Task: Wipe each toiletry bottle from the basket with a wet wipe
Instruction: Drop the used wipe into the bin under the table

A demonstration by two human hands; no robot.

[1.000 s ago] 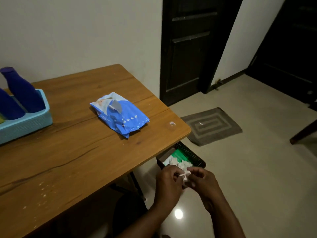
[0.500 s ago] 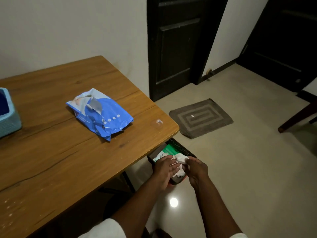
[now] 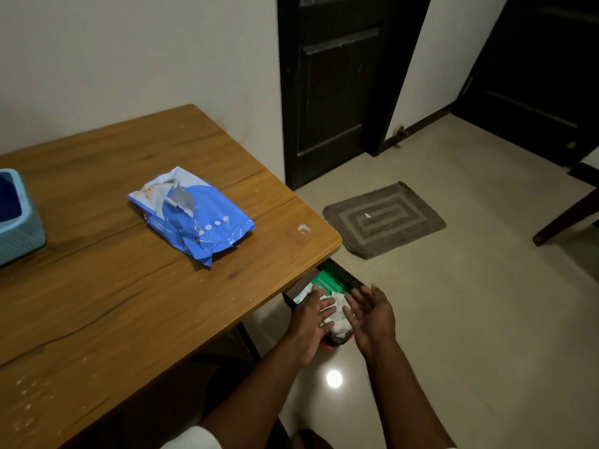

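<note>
Your left hand (image 3: 312,322) and right hand (image 3: 372,315) hover with fingers released, grasping nothing, over a dark bin (image 3: 343,277) where a crumpled white wipe (image 3: 338,314) lies. On the table (image 3: 113,306), a blue wipe pack (image 3: 191,215); the basket (image 3: 19,222) sits at the left edge.

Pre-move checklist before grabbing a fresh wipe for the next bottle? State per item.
1. Left hand free: ok, fingers straight, holding nothing.
2. Right hand free: ok, open, palm showing.
3. Used wipe disposed: ok, white wad lies in the bin on the floor below the hands.
4. Wipe pack reachable: ok, lies on the table near its right edge, nothing on top of it.
5. Pack flap open: ok, grey flap looks peeled up.
6. Next bottle in the basket: cannot tell, only the basket's corner and something dark blue inside show at the left edge.
</note>
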